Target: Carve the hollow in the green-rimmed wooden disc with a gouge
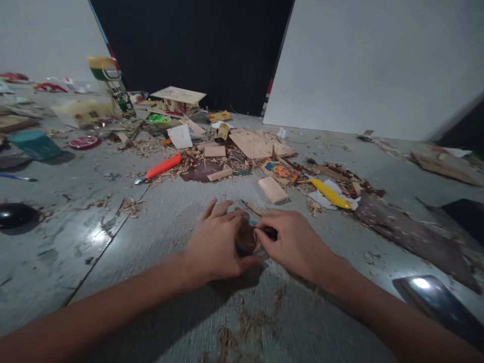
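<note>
Low over the grey work surface, my left hand curls its fingers and thumb around a small, dark, rounded piece. My right hand meets it from the other side, thumb and forefinger pinched together at the piece's edge. Whatever is in that pinch is mostly hidden. Just beyond the fingers lies a thin pointed stick, partly covered by my right hand. A pale wooden block rests a little farther away. Wood shavings are scattered in front of me.
An orange-handled cutter lies to the left, and a yellow-handled cutter to the right. Wood scraps and a thin board fill the back. A phone-like dark slab sits at right; a black rounded object at left.
</note>
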A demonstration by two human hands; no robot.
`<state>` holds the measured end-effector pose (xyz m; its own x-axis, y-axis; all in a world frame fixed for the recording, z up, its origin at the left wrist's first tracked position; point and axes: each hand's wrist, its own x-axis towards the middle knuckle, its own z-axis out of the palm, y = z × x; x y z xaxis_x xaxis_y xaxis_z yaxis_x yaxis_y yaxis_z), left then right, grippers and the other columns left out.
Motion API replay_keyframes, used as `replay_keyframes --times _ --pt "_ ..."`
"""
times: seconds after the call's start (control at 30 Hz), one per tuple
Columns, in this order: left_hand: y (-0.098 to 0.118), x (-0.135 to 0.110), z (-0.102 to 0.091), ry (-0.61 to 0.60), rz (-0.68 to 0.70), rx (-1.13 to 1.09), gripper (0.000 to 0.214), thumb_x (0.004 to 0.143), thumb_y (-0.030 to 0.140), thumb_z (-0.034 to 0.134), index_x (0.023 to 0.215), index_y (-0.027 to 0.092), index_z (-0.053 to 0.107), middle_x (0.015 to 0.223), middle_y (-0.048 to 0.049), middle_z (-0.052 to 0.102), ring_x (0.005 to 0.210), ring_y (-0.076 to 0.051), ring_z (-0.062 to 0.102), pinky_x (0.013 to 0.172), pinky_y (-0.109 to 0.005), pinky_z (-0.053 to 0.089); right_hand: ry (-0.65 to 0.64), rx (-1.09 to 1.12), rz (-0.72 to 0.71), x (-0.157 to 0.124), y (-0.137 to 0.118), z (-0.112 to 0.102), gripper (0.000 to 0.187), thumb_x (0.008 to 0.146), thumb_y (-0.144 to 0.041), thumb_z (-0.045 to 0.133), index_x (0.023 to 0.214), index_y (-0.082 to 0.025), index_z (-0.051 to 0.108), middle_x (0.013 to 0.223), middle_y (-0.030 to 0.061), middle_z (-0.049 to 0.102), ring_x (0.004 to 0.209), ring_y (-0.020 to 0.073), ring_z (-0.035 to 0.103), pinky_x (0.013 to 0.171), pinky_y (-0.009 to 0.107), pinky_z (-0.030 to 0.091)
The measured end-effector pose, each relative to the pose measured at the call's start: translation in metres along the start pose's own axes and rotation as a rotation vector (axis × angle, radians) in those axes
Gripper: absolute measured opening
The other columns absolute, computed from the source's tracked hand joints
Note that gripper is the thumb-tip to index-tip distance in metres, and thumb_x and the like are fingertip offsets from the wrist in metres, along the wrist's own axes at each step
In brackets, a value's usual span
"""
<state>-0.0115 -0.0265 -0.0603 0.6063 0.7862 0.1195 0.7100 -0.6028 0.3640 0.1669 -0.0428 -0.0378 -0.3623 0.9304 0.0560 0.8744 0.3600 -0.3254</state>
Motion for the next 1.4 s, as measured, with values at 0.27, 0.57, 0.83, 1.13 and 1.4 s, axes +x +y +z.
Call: replay_keyframes --times 0.27,0.57,0.83,1.13,1.4 --pt "0.0 0.001 0.0 -0.001 -0.002 0.028 0.063 0.071 0.064 0.066 0.113 0.017 0.065 0.114 -0.0107 0.071 0.132 -0.038 0.047 0.118 -0.06 0.023 -0.031 0.053 -0.012 0.0 0.001 -0.005 0.02 0.081 -0.007 0.057 0.069 -0.016 0.071 0.069 0.0028 0.067 0.063 0.0138 0.055 0.058 0.026 0.035" --pt "0.002 0.002 0.0 0.003 -0.011 0.035 0.063 0.069 0.064 0.067 0.112 0.018 0.065 0.114 -0.0107 0.071 0.131 -0.037 0.049 0.117 -0.059 0.025 -0.08 0.127 -0.036 0.008 0.007 -0.009 0.019 0.077 -0.008 0.06 0.064 -0.017 0.071 0.062 0.0014 0.065 0.056 0.0126 0.052 0.053 0.025 0.033" --pt "0.002 0.0 -0.001 -0.007 -0.024 0.032 0.065 0.068 0.065 0.068 0.113 0.018 0.066 0.116 -0.0117 0.071 0.132 -0.037 0.048 0.118 -0.06 0.024 -0.095 0.128 -0.076 0.007 0.01 -0.008 0.019 0.08 -0.01 0.06 0.071 -0.017 0.075 0.067 0.0017 0.068 0.063 0.0135 0.057 0.057 0.025 0.038" --pt "-0.013 0.006 -0.011 0.135 -0.015 -0.002 0.064 0.072 0.04 0.073 0.13 0.021 0.053 0.128 -0.0094 0.065 0.114 -0.032 0.062 0.099 -0.05 0.051 -0.032 -0.033 -0.024 0.006 0.058 -0.042 0.019 0.082 -0.013 0.061 0.088 -0.02 0.078 0.088 0.0075 0.074 0.08 0.0205 0.065 0.072 0.032 0.046" --pt "-0.05 0.012 -0.024 0.063 0.272 0.325 0.07 0.076 -0.01 0.038 0.136 0.025 0.051 0.143 -0.0088 0.054 0.136 -0.027 0.047 0.106 -0.045 0.046 -0.017 -0.132 0.001 0.008 0.053 -0.018 0.021 0.087 -0.036 0.066 0.095 -0.018 0.071 0.094 0.0121 0.071 0.094 0.0283 0.063 0.077 0.036 0.044"
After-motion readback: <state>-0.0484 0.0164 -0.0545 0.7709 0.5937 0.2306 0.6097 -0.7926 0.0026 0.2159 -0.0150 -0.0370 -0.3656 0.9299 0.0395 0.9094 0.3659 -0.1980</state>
